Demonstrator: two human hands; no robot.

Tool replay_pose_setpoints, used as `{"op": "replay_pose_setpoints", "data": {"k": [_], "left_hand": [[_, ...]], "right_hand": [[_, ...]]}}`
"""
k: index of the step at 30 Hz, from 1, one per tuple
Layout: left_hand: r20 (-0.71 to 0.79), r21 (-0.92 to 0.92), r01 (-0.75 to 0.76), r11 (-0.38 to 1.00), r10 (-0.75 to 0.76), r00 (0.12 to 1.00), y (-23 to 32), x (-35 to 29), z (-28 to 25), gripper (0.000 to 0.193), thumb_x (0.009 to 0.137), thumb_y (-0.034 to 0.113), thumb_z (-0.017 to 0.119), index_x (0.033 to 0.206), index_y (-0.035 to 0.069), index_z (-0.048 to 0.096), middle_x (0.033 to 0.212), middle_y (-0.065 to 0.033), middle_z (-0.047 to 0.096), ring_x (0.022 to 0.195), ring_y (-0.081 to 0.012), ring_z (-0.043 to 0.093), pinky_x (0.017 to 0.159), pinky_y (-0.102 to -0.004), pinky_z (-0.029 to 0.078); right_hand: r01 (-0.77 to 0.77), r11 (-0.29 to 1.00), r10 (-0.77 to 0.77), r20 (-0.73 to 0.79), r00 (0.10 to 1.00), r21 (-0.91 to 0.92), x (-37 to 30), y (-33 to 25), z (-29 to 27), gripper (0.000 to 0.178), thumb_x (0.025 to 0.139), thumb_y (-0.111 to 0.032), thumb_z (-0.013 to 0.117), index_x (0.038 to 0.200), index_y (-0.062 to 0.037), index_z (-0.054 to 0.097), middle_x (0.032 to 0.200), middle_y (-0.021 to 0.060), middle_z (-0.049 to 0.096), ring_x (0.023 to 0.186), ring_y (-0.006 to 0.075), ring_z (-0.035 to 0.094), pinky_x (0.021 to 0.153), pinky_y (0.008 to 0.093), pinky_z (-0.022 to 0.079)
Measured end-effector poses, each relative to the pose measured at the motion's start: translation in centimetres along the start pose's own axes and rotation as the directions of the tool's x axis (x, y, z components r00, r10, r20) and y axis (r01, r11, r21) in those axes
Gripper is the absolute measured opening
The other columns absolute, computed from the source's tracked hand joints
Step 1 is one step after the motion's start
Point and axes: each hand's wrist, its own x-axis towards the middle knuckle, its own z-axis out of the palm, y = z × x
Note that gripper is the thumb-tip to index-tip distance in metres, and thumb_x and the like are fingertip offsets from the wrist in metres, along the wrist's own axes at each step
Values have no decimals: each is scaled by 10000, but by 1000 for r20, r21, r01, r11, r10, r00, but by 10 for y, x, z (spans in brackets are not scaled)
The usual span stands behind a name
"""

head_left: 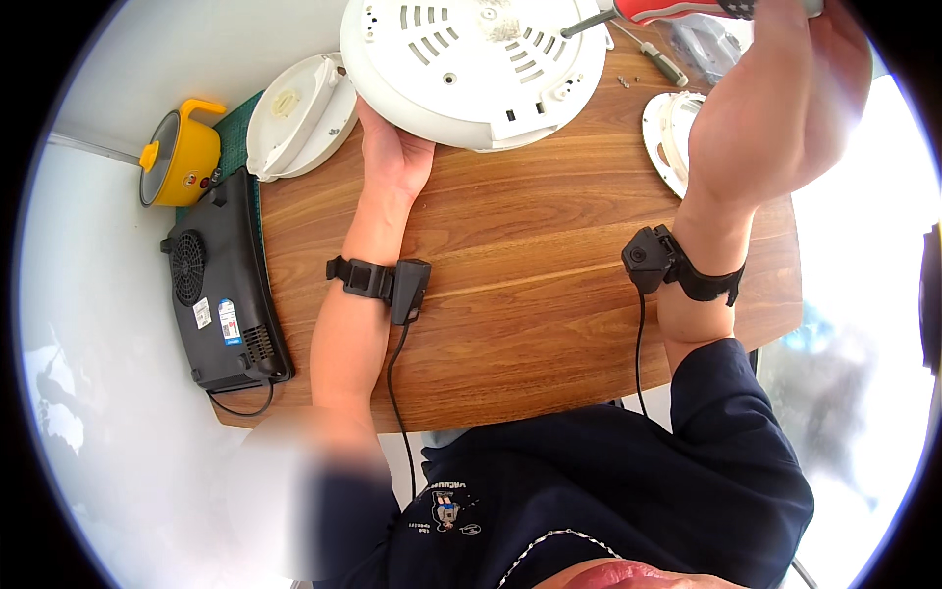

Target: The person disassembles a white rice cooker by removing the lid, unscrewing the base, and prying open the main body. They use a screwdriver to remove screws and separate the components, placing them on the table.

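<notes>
A round white appliance base (471,74) with rows of vent slots and screw holes is held up at the top of the view, its slotted underside showing. My left hand (397,152) supports it at the lower left edge, with the fingers hidden behind it. High on the right, my right hand (810,93) is closed round the handle of a red screwdriver (667,9). The shaft runs left, and its tip meets the base at a hole near the right-hand slots. I cannot tell if a screw sits in that hole.
White shell parts (302,118) lie left of the base, by a yellow pot (186,162) and a black vented appliance (221,285). To the right are a white ring (667,137), a second screwdriver (664,64), small screws (625,81) and a clear plastic bag (705,47). Cables trail from both wrists.
</notes>
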Motion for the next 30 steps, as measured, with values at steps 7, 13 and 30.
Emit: {"op": "replay_pose_setpoints", "data": {"k": [7,13,30], "left_hand": [[7,11,5,1000,-5,1000,-1,1,-2,590,1077,576,363,1532,204,311,1545,-11,440,1386,-207,499,1083,-387,543],[-3,27,2,1000,-2,1000,1,-2,2,608,1074,592,350,1539,202,310,1546,-11,445,1381,-211,504,1078,-409,541],[-19,40,11,999,-10,1000,1,-2,5,632,1070,603,354,1533,172,347,1526,-25,476,1366,-217,520,1069,-401,540]], "right_hand": [[114,976,-145,-164,976,-185,-7,6,19,381,1082,-187,489,1363,65,537,958,96,674,888,124,647,800,248,531],[26,921,-83,-129,988,-389,-4,33,-13,386,1093,-217,457,1340,57,568,1004,98,679,941,151,658,848,260,528],[245,967,-241,59,969,-76,-6,30,-15,422,1103,-222,398,1339,102,531,1172,174,657,1014,216,665,897,302,530]]}}
